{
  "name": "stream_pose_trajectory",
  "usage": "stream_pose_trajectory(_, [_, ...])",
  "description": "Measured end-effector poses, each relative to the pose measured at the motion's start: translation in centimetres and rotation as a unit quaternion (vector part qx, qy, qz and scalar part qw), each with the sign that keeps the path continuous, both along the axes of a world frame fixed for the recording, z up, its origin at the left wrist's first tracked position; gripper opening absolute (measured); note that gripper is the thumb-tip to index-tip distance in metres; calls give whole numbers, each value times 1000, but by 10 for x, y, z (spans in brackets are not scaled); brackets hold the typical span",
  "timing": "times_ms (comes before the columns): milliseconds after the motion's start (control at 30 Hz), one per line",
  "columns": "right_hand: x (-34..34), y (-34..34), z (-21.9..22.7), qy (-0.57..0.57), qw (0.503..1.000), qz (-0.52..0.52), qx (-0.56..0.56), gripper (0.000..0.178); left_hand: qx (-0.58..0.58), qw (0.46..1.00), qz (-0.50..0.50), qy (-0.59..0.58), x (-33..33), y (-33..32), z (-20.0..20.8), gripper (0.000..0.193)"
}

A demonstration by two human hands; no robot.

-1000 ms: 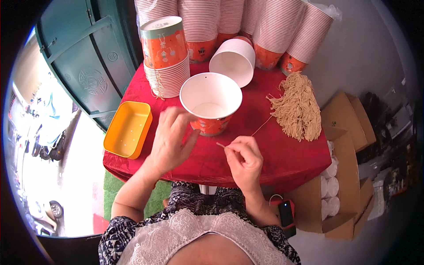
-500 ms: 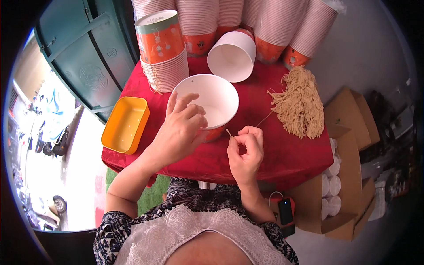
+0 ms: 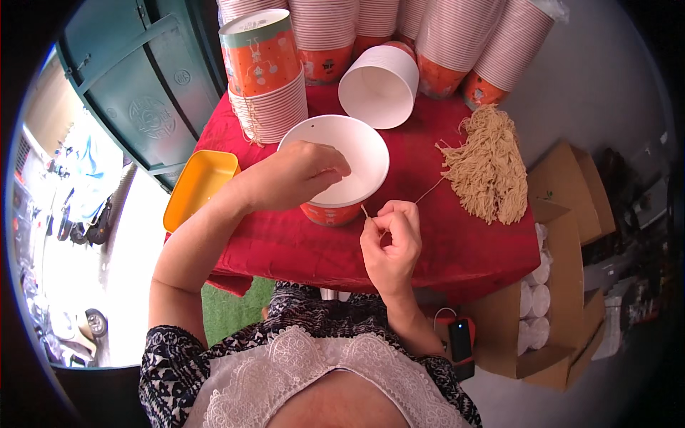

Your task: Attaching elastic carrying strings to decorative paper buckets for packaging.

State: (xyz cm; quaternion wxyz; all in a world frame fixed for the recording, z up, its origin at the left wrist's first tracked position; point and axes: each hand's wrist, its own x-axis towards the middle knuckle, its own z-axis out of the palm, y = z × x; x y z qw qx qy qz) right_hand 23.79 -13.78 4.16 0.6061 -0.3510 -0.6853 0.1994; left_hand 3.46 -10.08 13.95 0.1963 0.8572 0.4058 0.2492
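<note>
An orange-and-white paper bucket (image 3: 330, 216) stands upright near the table's front, its white mouth facing up. A small dark hole shows in its far inner wall. Over its near left rim reaches my left hand (image 3: 296, 175), fingers bent together inside the opening; whatever they may hold is hidden. Just right of the bucket, my right hand (image 3: 392, 246) is closed in a pinch on a tan string (image 3: 429, 191). A short end of that string sticks up above the fingertips close to the bucket wall. Its other end runs to a bundle of tan strings (image 3: 492, 167) on the right.
A red cloth covers the table (image 3: 457, 250). Behind are stacked buckets (image 3: 275, 110), one with string hanging on it, and a bucket on its side (image 3: 378, 96). A yellow tray (image 3: 203, 182) sits left; an open cardboard box (image 3: 560, 299) with white rolls stands right.
My left hand has turned and moved over the bucket, its spread fingers now bent down together inside the mouth. My right hand keeps its pinch on the string, shifted slightly left.
</note>
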Motion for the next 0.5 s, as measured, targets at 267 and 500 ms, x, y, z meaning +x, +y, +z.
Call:
stream_pose_trajectory(267, [-2,1,0,-4,1000,-2,-3,20,-85,994,-56,50,9,11,3,22])
stream_pose_trajectory(500, [-4,2,5,-9,1000,1,-7,19,-123,987,-86,51,11,15,4,24])
